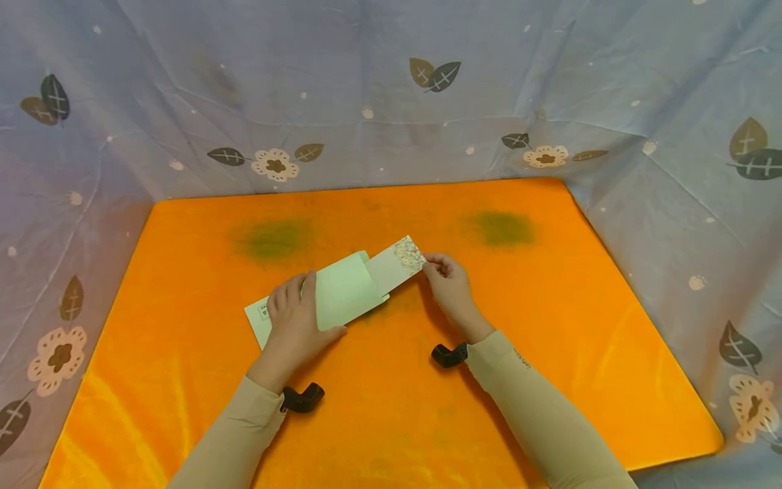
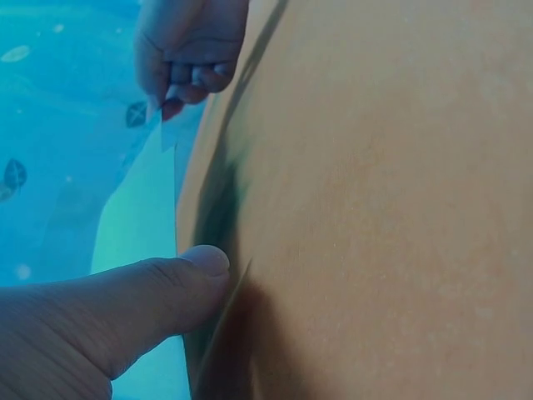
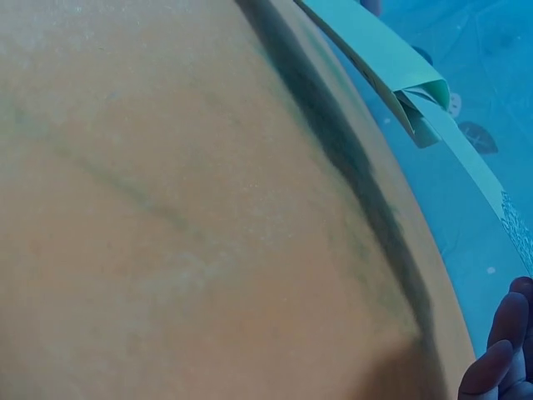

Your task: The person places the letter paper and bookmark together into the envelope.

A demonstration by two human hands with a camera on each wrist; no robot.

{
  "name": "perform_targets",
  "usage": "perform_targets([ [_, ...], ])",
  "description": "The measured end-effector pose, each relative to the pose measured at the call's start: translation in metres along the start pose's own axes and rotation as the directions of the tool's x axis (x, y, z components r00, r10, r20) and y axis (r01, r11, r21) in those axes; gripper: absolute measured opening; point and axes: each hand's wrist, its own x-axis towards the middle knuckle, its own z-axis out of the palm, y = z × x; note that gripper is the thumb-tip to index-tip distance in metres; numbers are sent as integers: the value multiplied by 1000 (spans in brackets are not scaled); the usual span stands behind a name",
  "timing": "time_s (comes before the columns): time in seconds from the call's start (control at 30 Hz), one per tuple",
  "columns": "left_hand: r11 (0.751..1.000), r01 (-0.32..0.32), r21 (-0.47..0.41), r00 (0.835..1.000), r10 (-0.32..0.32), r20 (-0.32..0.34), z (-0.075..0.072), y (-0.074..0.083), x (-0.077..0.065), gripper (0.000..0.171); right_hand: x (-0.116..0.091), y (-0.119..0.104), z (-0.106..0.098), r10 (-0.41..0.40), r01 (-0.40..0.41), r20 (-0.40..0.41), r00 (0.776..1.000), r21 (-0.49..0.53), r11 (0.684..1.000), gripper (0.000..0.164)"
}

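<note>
A pale green envelope lies slanted above the orange cloth, its mouth towards the right. My left hand grips its left part from above; in the left wrist view the thumb crosses near its edge. A white card with a speckled floral end sticks partly out of the mouth, the rest hidden inside. At the card's outer corner, my right hand pinches it between thumb and fingers. The right wrist view shows the envelope's gaping mouth with the card in it.
An orange cloth covers the table, with two dark greenish patches towards the back. Blue-grey curtains with leaf and flower prints stand round the back and sides. A black camera mount sits on each wrist.
</note>
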Motion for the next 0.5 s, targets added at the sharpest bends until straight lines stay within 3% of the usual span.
perform_targets([
  [0.5, 1000, -11, -6, 1000, 11, -8, 4, 1, 2, 114, 2, 11, 4, -22, 22, -8, 1000, -2, 1000, 26],
])
